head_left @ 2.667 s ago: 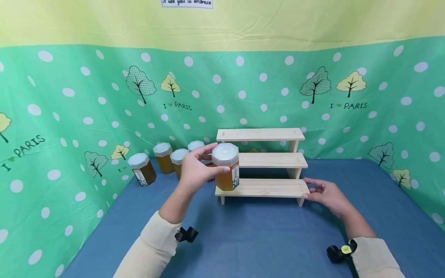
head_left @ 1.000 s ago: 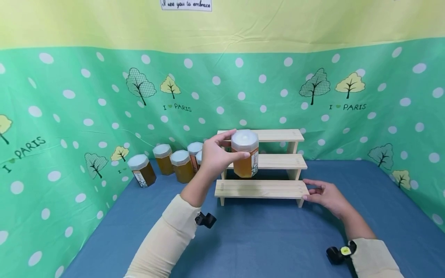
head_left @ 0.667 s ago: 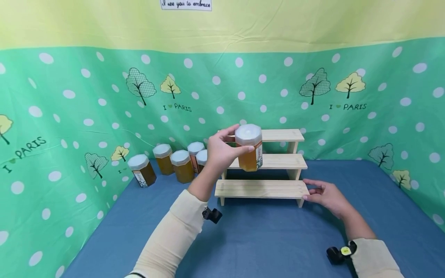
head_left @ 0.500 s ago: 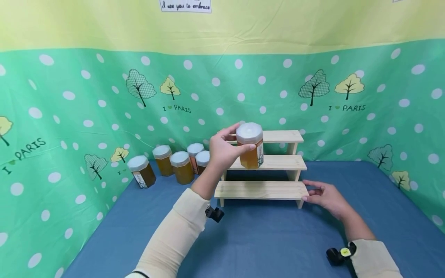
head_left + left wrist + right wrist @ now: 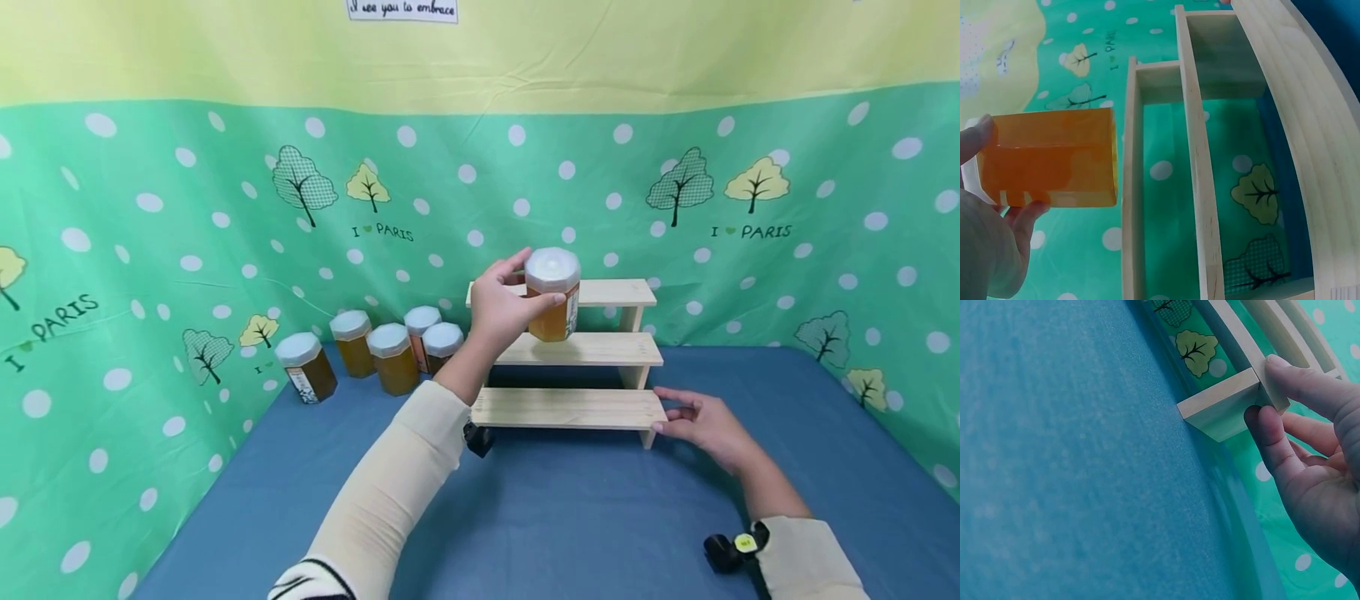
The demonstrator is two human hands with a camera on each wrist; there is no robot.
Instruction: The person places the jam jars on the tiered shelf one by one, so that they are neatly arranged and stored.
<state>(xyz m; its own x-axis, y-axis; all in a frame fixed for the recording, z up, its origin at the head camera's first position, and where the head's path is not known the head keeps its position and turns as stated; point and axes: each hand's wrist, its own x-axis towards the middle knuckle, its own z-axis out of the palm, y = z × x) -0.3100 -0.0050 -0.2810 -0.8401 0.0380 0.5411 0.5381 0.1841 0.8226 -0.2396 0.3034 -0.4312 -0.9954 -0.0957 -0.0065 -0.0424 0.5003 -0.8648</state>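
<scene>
My left hand (image 5: pixel 498 308) grips a honey jar (image 5: pixel 553 268) with a whitish lid and amber contents, thumb on its near side. The jar is upright in the air in front of the three-step wooden display rack (image 5: pixel 570 408), level with its upper steps. In the left wrist view, the jar (image 5: pixel 1060 159) is apart from the rack's boards. My right hand (image 5: pixel 708 427) pinches the right end of the lowest step. Thumb and finger of this hand (image 5: pixel 1316 481) sit at the board's corner in the right wrist view.
Several more honey jars stand at the back left, among them a dark one (image 5: pixel 306 368) and an amber one (image 5: pixel 394 362). Blue cloth (image 5: pixel 570 517) covers the table. A green dotted curtain (image 5: pixel 480 192) hangs close behind the rack.
My left hand has carried the jar rightward and upward, from in front of the lowest step to the height of the upper steps. The right hand has stayed at the rack's end.
</scene>
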